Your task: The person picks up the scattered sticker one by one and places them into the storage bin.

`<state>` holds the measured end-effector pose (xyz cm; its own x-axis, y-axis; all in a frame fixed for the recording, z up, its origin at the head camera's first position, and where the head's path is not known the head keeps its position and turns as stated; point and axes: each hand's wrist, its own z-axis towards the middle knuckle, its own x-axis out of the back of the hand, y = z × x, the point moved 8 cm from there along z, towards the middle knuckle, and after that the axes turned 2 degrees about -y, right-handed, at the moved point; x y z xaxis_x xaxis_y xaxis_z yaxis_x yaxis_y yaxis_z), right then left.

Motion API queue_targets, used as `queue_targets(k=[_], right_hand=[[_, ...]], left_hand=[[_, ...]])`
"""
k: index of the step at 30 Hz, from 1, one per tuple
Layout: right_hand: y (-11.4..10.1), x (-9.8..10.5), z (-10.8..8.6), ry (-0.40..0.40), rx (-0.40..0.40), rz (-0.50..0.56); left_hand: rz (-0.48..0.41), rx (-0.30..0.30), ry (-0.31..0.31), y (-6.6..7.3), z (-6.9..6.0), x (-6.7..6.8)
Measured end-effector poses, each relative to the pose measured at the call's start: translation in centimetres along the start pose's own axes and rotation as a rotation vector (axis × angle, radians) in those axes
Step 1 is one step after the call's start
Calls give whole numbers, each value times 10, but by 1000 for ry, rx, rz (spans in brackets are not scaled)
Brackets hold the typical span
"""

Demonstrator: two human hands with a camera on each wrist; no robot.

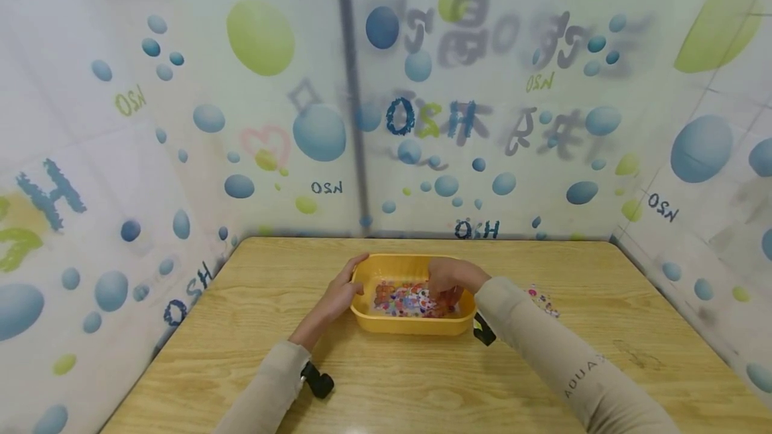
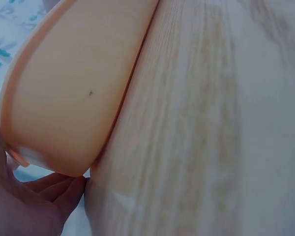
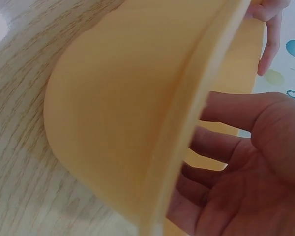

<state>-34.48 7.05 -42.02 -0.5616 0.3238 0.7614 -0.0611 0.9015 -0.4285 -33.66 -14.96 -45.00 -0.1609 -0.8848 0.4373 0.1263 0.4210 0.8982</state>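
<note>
A yellow plastic basin point(image 1: 416, 325) stands on the wooden table. My left hand point(image 1: 338, 299) holds it by its left end, the thumb over the rim and the fingers along the outer wall. Small colourful flat pieces that look like stickers point(image 1: 395, 299) cover part of the basin's floor. Inside the right half, my right hand point(image 1: 449, 276) reaches down among these pieces with its fingers bent. The right wrist view shows the basin's wall point(image 3: 103, 108) hiding the fingertips, so whether they pinch a piece does not show.
More small colourful pieces point(image 1: 545, 300) lie on the table just right of the basin, partly behind the right sleeve point(image 1: 543, 347). The wooden table point(image 1: 410, 387) ends at a patterned curtain point(image 1: 512, 153) behind and at both sides.
</note>
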Motion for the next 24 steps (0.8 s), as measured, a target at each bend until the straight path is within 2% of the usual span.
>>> queue_targets(k=[7,17,24], right_hand=[[0,1,-2,-14,-19,10],[-1,1,-2,-30,-47,-33],[-4,1,-5,-12,-47,-74]], left_hand=[[0,0,9,0,0,1],[2,2,5,1,-1,0],[1,2,0,-1,0,-1]])
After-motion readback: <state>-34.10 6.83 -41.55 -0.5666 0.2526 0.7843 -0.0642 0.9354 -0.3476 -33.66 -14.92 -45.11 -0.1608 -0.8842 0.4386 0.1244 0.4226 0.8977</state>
